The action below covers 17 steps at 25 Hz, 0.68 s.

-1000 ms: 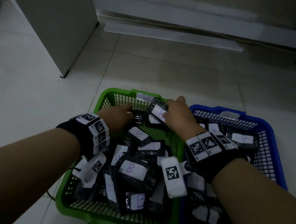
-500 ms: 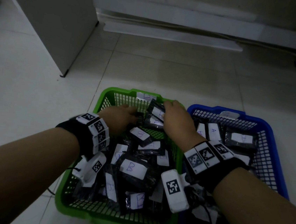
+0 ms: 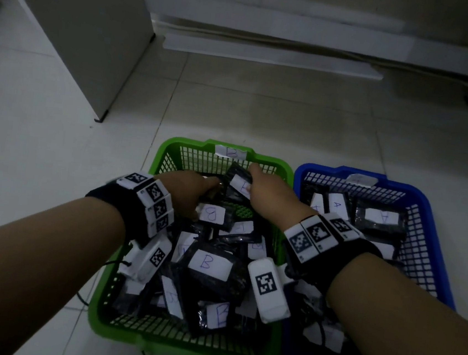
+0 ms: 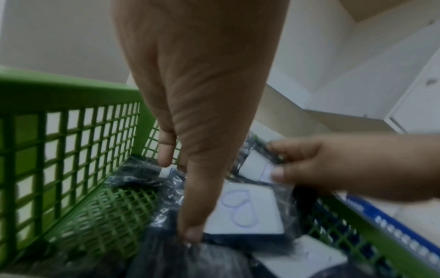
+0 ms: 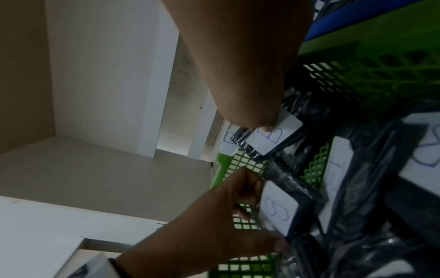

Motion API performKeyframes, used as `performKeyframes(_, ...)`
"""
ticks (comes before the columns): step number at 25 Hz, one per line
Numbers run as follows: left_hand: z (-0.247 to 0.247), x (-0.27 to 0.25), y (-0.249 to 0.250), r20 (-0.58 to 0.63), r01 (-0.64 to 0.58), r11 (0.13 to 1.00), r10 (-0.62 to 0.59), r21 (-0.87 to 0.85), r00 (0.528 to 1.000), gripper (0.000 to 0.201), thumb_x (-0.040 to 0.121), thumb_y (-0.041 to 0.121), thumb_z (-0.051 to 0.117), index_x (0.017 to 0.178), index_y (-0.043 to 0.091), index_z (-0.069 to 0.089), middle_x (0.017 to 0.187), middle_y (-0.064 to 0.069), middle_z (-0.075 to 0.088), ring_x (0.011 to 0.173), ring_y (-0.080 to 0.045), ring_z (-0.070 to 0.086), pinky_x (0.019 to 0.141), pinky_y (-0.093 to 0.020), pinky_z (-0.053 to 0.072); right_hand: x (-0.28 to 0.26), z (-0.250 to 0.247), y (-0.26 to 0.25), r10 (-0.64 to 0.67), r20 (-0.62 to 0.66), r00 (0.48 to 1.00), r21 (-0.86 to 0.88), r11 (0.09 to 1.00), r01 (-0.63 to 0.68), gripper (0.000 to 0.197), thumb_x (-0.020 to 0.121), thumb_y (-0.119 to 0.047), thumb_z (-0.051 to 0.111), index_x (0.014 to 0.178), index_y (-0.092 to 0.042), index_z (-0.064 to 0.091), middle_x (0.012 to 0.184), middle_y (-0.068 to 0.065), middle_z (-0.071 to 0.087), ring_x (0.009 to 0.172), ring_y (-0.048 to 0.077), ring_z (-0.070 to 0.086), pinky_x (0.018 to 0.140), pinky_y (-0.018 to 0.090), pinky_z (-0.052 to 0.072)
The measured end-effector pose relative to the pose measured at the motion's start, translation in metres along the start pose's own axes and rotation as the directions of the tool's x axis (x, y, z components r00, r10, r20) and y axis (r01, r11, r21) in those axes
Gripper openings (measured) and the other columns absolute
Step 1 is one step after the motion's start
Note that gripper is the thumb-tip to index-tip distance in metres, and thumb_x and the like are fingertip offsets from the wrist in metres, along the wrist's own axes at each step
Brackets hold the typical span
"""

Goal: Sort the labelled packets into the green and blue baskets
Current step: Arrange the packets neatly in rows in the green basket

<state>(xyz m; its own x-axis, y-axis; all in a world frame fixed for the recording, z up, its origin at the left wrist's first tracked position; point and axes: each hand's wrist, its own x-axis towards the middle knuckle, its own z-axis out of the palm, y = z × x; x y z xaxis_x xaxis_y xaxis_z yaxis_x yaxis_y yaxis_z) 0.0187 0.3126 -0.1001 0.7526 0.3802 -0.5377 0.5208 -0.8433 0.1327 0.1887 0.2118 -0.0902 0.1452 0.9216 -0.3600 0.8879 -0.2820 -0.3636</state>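
Observation:
The green basket holds several black packets with white B labels. To its right, the blue basket holds packets labelled A. My right hand is over the far end of the green basket and pinches a B packet by its label, as the right wrist view shows on the packet. My left hand is low in the far left of the green basket. Its thumb and fingers grip the edge of another B packet, which also shows in the left wrist view.
Both baskets stand side by side on a pale tiled floor. A grey cabinet rises at the back left and a white skirting ledge runs along the back. A paper tag sits on each basket's far rim.
My right hand has moved left from the border between the baskets, deeper over the green one, with its B packet. My left hand has reached slightly further forward among the packets.

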Motion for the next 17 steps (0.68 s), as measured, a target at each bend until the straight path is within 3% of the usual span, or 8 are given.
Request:
performKeyframes(3, -0.003, -0.001, -0.006, 0.050, -0.018, 0.997, 0.015, 0.069, 0.999, 0.052, 0.083, 0.026, 0.065, 0.131, 0.017, 0.048, 0.122, -0.009, 0.058, 0.107, -0.026, 0.056, 0.089, -0.034, 0.048, 0.002, 0.008, 0.000, 0.024, 0.082, 0.996, 0.048, 0.998, -0.028, 0.029, 0.097, -0.013, 0.043, 0.124, -0.004, 0.038, 0.105, 0.020, 0.060, 0.081, 0.028, 0.054, 0.064, 0.032, 0.041)
performKeyframes(6, 0.004, -0.007, -0.010, 0.007, -0.002, 0.995, 0.002, 0.099, 1.000, 0.049, 0.089, 0.030, 0.056, 0.134, 0.014, 0.049, 0.136, -0.008, 0.042, 0.116, -0.025, 0.051, 0.099, -0.034, 0.044, 0.004, 0.008, 0.002, 0.016, -0.056, 0.998, 0.070, 0.997, -0.012, 0.022, 0.094, -0.006, 0.045, 0.115, -0.003, 0.045, 0.104, 0.020, 0.058, 0.084, 0.027, 0.055, 0.066, 0.032, 0.043)
performKeyframes(8, 0.006, -0.011, -0.010, 0.002, 0.000, 0.997, 0.000, 0.077, 1.000, 0.049, 0.093, 0.034, 0.050, 0.136, 0.011, 0.047, 0.140, -0.009, 0.039, 0.122, -0.024, 0.048, 0.101, -0.030, 0.040, 0.008, 0.003, 0.003, 0.002, -0.126, 0.992, 0.038, 0.999, 0.003, 0.032, 0.090, 0.001, 0.047, 0.121, -0.004, 0.050, 0.112, 0.018, 0.053, 0.095, 0.032, 0.056, 0.079, 0.035, 0.049)
performKeyframes(11, 0.001, -0.012, -0.014, -0.012, 0.049, 0.998, -0.049, -0.027, 0.999, 0.043, 0.094, 0.031, 0.049, 0.128, 0.005, 0.053, 0.132, -0.013, 0.049, 0.120, -0.026, 0.049, 0.101, -0.031, 0.040, 0.017, -0.005, 0.004, -0.043, -0.159, 0.986, -0.059, 0.998, 0.034, 0.045, 0.086, 0.001, 0.050, 0.128, -0.013, 0.056, 0.116, 0.016, 0.052, 0.103, 0.033, 0.054, 0.088, 0.034, 0.047)
performKeyframes(14, -0.010, -0.011, -0.021, -0.134, 0.108, 0.989, -0.122, -0.104, 0.983, 0.032, 0.094, 0.023, 0.047, 0.118, 0.003, 0.055, 0.120, -0.017, 0.051, 0.111, -0.031, 0.052, 0.093, -0.035, 0.043, 0.021, -0.006, 0.000, -0.085, -0.147, 0.985, -0.160, 0.985, 0.062, 0.039, 0.087, -0.002, 0.051, 0.124, -0.013, 0.057, 0.110, 0.015, 0.061, 0.101, 0.034, 0.058, 0.082, 0.036, 0.050)
performKeyframes(17, -0.017, -0.012, -0.028, -0.271, 0.184, 0.974, -0.214, -0.133, 0.938, 0.035, 0.089, 0.017, 0.057, 0.120, 0.015, 0.042, 0.111, -0.014, 0.057, 0.098, -0.032, 0.058, 0.082, -0.043, 0.051, 0.013, -0.002, -0.004, -0.089, -0.290, 0.953, -0.302, 0.953, -0.002, 0.041, 0.084, 0.001, 0.051, 0.123, -0.008, 0.052, 0.105, 0.015, 0.061, 0.095, 0.034, 0.058, 0.073, 0.035, 0.045)
